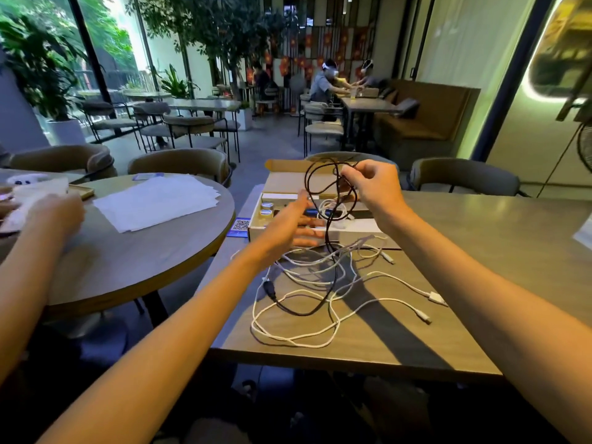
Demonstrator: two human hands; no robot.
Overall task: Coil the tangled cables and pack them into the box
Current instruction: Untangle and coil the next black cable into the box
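My right hand (373, 184) pinches a black cable (330, 238) raised above the open cardboard box (282, 232). The cable makes a loop near my fingers, then hangs down to the table and ends in a black plug at the left. My left hand (288, 227) reaches forward at the box's front edge, fingers straight and blurred, holding nothing. Several white cables (323, 334) lie tangled on the grey table (464, 283) in front of the box, with connectors spread to the right. Inside the box are small jars, a blue item and a white cable.
A blue QR-code card (240, 226) lies left of the box. A round table (144, 251) to the left carries white paper sheets (157, 201), and another person's arm (35, 251) reaches over it. Chairs stand behind both tables. People sit at a far table.
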